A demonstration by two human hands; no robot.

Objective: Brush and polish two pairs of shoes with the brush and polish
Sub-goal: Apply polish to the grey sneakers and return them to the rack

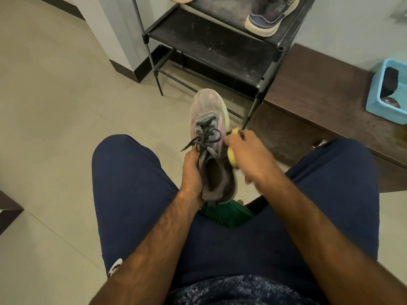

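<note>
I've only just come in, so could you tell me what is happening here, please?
A seated person is cleaning a grey-and-pink sneaker held over their lap. The left hand grips it by the heel end, toe pointing away, while the right hand holds a yellow brush against the shoe's right side; that hand is blurred. A dark sneaker sits on the black shoe rack ahead, and a blue basket rests on the wooden bench to the right.

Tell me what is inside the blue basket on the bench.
In the blue basket, a black oblong object and a round tin's patterned lid show. The frame edge cuts off the rest.
</note>
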